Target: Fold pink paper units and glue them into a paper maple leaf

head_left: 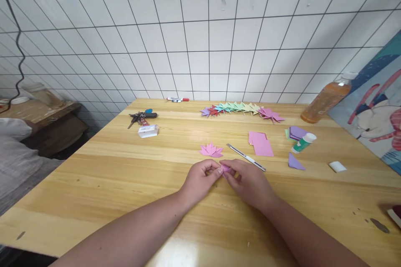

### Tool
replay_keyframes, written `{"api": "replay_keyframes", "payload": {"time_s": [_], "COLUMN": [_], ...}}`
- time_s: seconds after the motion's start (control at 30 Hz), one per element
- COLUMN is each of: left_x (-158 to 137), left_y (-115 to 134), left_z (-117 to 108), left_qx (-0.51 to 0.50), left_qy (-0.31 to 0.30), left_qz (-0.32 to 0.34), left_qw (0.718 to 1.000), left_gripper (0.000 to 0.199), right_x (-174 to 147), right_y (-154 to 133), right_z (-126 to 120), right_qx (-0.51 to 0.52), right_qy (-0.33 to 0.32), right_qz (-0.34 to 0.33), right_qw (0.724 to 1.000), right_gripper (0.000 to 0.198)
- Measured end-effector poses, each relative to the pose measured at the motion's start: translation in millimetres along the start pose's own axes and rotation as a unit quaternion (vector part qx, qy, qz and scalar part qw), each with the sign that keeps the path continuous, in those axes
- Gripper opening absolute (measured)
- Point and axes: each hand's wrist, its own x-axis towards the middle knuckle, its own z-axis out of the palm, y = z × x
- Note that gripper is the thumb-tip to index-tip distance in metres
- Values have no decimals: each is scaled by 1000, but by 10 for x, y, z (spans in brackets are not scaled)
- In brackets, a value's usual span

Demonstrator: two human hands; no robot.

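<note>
Worktop [109,183]: pale wood, set against a white tiled wall, carrying all that follows. Bottle [326,100] of orange liquid, lying tilted at the far right edge beyond the knife. Paper chain [242,109]: folded points in purple, red, green, yellow and pink, stretched in a row well beyond the knife. Pink sheets [261,144], flat, just right of the knife. Craft knife [246,157], lying slantwise, just beyond my right hand. Keys [140,117] and a small white box [148,131], far left of the knife. Glue stick [303,142], right of the pink sheets. Pink folded star [211,150], just left of the knife. My left hand [200,181] and right hand [249,183], closed at the fingertips, together pinching a small pink paper piece [226,169] just below the knife's near end.
</note>
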Motion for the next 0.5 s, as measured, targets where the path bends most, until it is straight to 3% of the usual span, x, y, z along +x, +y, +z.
{"api": "replay_keyframes", "payload": {"time_s": [0.17,0.3,0.4,0.5], "left_x": [5,9,7,2], "left_y": [-14,5,27,29], "left_z": [4,9,7,1], "left_qx": [25,42,31,10], "left_qy": [11,21,21,34], "left_qz": [2,-5,-12,-26], "left_qw": [1000,999,999,999], "left_gripper": [21,21,20,18], "right_x": [-6,-17,-14,2], "right_y": [-31,-13,5,-12], "right_z": [-51,-66,-43,-19], "right_qx": [-25,-38,57,207], "right_qy": [-8,-8,-1,-5], "right_qz": [-17,16,57,110], "right_qw": [1000,999,997,972], "right_gripper": [37,48,54,54]}}
